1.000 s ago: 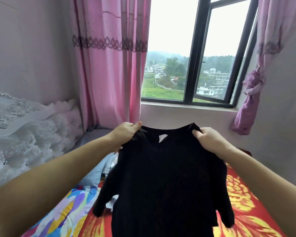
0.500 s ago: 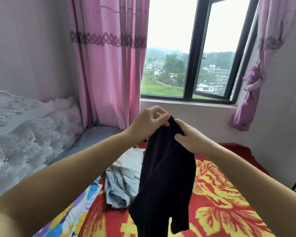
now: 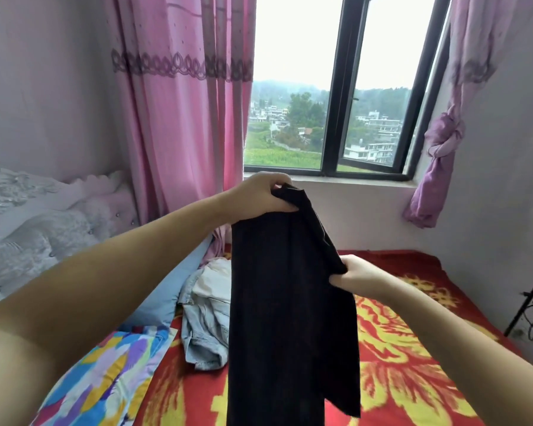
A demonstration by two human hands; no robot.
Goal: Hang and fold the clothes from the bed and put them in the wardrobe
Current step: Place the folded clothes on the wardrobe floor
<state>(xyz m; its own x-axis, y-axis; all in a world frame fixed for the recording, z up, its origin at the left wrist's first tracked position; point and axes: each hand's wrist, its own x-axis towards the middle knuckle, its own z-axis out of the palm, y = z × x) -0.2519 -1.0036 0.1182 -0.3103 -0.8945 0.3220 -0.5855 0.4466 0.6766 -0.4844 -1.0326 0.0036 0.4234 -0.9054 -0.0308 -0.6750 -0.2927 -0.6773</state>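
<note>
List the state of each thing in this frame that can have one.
Black top: folded lengthwise, held up over the bed.
Left hand: grips its top end.
Right hand: pinches its right edge, lower down.
Jeans: crumpled on the bed.
Window: ajar.
Left curtain: hanging loose.
Right curtain: knotted.

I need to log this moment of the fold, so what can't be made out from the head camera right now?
- Black top: its hem is cut off by the bottom edge.
- Clothes pile on the bed: its right part is hidden behind the black top.
- Left hand: its fingertips are tucked into the cloth.
- Right hand: most fingers are hidden under the fabric.
- Wardrobe: out of frame.
</note>
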